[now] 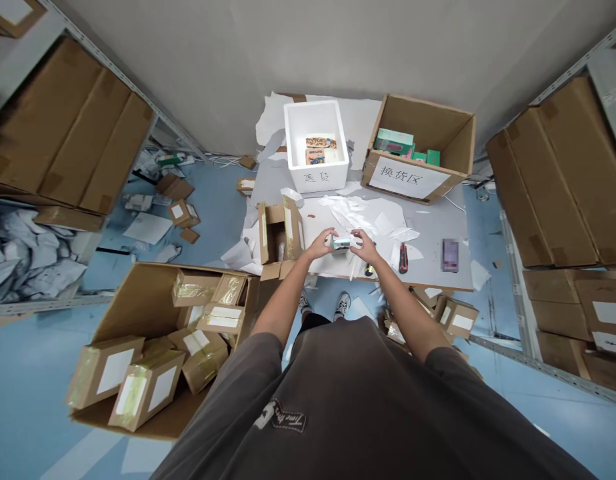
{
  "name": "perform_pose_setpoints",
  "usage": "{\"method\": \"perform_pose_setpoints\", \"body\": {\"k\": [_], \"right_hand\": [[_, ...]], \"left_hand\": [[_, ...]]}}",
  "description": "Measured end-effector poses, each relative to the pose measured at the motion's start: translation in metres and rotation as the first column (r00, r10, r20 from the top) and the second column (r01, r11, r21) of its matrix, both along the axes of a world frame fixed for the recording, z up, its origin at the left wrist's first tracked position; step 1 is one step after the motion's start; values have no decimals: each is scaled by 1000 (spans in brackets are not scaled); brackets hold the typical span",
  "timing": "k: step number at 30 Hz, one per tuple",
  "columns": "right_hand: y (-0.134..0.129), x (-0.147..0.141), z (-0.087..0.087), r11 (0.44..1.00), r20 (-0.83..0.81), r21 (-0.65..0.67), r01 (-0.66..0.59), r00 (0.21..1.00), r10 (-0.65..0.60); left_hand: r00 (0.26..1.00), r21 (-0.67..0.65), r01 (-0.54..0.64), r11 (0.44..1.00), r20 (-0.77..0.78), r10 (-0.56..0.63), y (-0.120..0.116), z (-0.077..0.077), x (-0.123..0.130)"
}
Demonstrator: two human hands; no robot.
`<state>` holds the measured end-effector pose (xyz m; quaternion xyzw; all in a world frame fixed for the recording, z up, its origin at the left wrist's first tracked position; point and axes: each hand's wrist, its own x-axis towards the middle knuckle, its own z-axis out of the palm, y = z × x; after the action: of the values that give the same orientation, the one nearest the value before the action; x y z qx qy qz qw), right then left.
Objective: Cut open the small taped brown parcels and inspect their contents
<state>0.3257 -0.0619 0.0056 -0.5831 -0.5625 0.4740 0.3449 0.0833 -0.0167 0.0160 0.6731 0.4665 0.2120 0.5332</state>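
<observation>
Green-and-white box is gripped between fingers of left hand and right hand; could be dropped onto table beneath fingertips if either grip slackens.

Even, fairly bright indoor light falls on the worktop, with soft, faint shadows. The white foam box looks nearly washed out. The wide lens bends and stretches the edges, where boxes look softer; a pixelated patch hides detail.

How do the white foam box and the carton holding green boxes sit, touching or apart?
Apart. Head view shows a plain gap between the foam box and, to its right, the carton.
</observation>
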Motion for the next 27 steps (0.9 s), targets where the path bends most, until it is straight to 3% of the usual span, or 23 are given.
{"method": "perform_pose_setpoints", "body": {"k": [3, 6, 18, 23, 27], "right_hand": [[6, 2, 6, 990, 36, 54, -129, 991, 127], [11, 0, 5, 981, 69, 66, -183, 981, 179], [6, 0, -10, 968, 171, 163, -193, 971, 165], [8, 1, -14, 952, 227, 171, -255, 950, 214], [4, 0, -17, 958, 171, 151, -242, 961, 215]], "left_hand": [[997, 54, 60, 997, -44, -57, 2, 3, -4], [996, 65, 70, 995, -61, -66, 2, 2, -2], [998, 137, 44, 990, -57, -37, -5, -18, 0], [991, 152, 62, 987, -126, -43, -6, -18, -2], [988, 163, 69, 984, -149, -45, -16, -19, -1]]}}
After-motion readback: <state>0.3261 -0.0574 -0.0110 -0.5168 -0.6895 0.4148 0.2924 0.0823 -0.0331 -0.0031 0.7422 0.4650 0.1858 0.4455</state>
